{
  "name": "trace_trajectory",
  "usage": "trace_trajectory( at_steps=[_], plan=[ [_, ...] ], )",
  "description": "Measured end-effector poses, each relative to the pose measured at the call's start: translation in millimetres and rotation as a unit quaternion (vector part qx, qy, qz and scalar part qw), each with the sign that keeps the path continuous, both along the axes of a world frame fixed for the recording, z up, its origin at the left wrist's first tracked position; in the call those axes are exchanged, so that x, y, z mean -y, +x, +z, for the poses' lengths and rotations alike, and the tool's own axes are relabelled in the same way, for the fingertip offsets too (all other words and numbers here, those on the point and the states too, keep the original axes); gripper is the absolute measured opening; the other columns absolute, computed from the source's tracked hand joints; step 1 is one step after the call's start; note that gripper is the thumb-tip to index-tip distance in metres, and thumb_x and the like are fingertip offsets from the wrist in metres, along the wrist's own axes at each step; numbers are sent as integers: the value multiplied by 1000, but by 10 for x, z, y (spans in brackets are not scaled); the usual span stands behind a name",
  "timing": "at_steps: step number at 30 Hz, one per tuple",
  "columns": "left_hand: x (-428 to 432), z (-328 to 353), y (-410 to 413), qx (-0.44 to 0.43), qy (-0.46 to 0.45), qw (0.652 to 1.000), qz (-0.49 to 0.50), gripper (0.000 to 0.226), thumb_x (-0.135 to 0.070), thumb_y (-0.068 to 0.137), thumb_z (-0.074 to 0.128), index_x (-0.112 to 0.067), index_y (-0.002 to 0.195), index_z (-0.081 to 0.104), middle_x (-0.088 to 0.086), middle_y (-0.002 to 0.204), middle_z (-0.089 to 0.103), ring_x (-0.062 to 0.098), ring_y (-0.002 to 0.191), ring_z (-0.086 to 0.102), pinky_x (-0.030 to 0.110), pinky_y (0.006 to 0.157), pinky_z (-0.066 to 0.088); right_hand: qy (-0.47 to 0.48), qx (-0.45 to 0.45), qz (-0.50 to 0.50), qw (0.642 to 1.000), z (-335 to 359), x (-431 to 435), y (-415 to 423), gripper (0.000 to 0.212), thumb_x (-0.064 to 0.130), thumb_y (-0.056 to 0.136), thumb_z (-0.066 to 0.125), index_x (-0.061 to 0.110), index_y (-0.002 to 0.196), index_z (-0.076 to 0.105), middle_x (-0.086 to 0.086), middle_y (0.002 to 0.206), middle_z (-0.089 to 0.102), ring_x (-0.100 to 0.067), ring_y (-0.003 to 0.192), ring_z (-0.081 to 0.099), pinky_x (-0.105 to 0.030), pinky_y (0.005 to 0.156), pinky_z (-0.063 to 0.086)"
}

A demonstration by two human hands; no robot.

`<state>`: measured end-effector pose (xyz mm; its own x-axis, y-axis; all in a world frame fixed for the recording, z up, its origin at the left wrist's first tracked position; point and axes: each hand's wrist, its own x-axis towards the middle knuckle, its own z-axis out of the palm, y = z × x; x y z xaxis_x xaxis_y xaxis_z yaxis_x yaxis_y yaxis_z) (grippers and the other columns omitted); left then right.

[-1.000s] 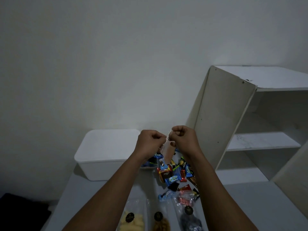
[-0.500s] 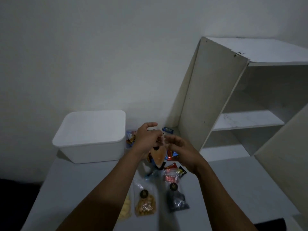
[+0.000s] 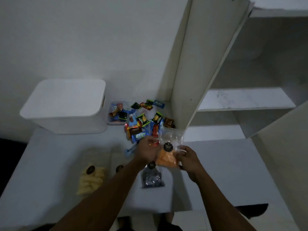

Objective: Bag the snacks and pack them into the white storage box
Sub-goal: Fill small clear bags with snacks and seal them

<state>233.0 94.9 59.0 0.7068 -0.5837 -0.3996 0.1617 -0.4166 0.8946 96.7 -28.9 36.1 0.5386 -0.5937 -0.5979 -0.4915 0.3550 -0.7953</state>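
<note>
A clear bag of orange snacks (image 3: 167, 155) is held above the middle of the tabletop (image 3: 225, 172). It is gripped at its left edge by the left hand (image 3: 147, 151) and pinched at its right edge by the right hand (image 3: 187, 158), the hands being set apart by the bag's width. The white storage box (image 3: 65, 105), lid on, is seen at the far left corner. Loose wrapped snacks (image 3: 143, 121) are heaped by the far edge. A bag of yellow snacks (image 3: 91, 180) and a dark bag (image 3: 152, 178) are laid towards the near edge.
</note>
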Motion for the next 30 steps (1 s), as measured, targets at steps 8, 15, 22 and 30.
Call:
trace_trajectory(
  at_steps=[8, 15, 22, 30],
  plan=[
    [93, -779, -710, 15, 112, 983, -144, 52, -16, 82, 77, -24, 127, 53, -3, 123, 57, 20, 108, 61, 28, 68, 57, 30, -108, 42, 993, -647, 367, -467, 28, 5, 87, 69, 18, 111, 60, -15, 105, 68, -30, 84, 67, -41, 69, 57],
    [335, -976, -846, 100, 215, 939, -250, 48, -21, 73, 81, -13, 117, 64, 5, 124, 59, 21, 106, 59, 31, 83, 50, -179, -196, 199, 943, -834, 445, -499, 63, 21, 76, 78, 8, 132, 52, -10, 121, 65, -27, 111, 63, -34, 97, 50],
    [388, -1082, -886, 137, 254, 917, -274, 69, -20, 78, 75, -18, 140, 45, 9, 143, 33, 28, 114, 54, 30, 89, 48, -252, -186, 266, 912, -873, 534, -483, 58, 32, 69, 73, 21, 124, 58, -6, 124, 53, -20, 107, 56, -31, 90, 51],
    [272, -800, -589, 221, 195, 941, -167, 51, -22, 89, 68, -18, 136, 49, -1, 141, 37, 14, 124, 43, 17, 94, 34, -276, -78, 251, 924, -516, 527, -82, 38, 22, 85, 72, 21, 122, 64, -3, 120, 53, -16, 112, 56, -19, 93, 43]
  ],
)
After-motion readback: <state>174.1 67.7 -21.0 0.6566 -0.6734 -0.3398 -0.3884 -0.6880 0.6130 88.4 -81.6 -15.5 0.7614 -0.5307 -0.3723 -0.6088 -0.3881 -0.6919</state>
